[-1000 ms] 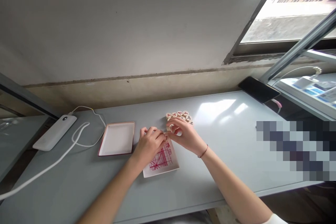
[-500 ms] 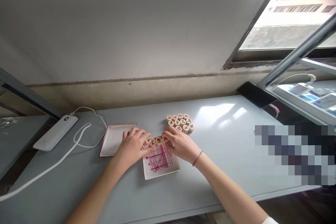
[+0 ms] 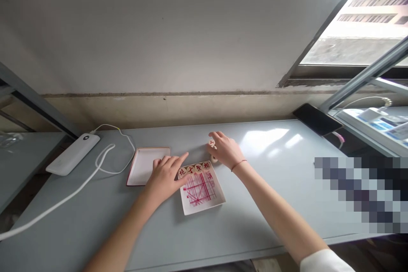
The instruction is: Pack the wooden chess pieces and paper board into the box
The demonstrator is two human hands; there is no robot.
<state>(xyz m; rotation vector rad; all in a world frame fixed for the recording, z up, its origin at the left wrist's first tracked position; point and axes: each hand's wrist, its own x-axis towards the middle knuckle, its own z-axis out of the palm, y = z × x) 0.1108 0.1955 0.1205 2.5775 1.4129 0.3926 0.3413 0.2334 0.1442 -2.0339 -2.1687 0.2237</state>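
Note:
A white tray with a red line pattern lies on the grey table. Several round wooden chess pieces with red characters stand in a row along its far edge. My left hand rests flat at the tray's left corner, fingers stretched out, touching the leftmost piece. My right hand lies over the cluster of loose chess pieces behind the tray, fingers curled on them; most of that cluster is hidden.
An empty white lid with a red rim lies left of the tray. A white power bank with a looping white cable sits at far left. A black phone rests by the window sill at right.
My right hand left the row in the tray and reached back onto the loose pieces. My left hand opened and stayed at the tray's left corner. The camera shifted slightly.

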